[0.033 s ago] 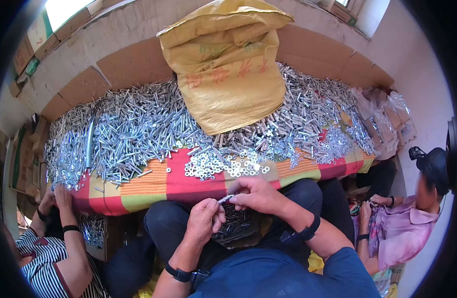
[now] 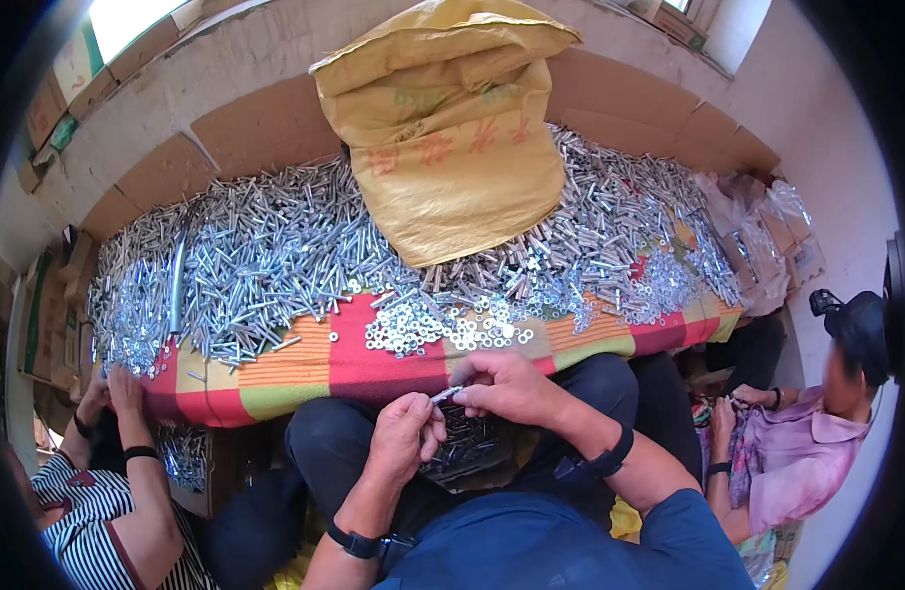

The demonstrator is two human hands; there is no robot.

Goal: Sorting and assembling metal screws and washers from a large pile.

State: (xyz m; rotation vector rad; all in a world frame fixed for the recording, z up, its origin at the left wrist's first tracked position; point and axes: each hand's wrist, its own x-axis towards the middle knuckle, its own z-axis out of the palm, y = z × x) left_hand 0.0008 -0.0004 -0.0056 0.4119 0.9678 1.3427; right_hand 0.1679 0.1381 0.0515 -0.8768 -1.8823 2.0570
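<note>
My left hand (image 2: 406, 430) pinches a slim silver bolt (image 2: 445, 394) between thumb and fingers, in front of my lap. At the bolt's other end are the closed thumb and fingertips of my right hand (image 2: 507, 386); whatever small part they grip there is mostly covered. Just beyond my hands, flat washers (image 2: 403, 326) lie in a loose pile near the front of the checked cloth (image 2: 359, 354). A broad heap of silver metal bolts and sleeves (image 2: 285, 231) spreads behind them.
A yellow woven sack (image 2: 462, 157) rests over the heap's middle. Cardboard (image 2: 266, 123) lines the back. Below my hands sits a container of metal parts (image 2: 467, 442). One person in stripes (image 2: 108, 521) works at left, another in pink (image 2: 802, 462) at right.
</note>
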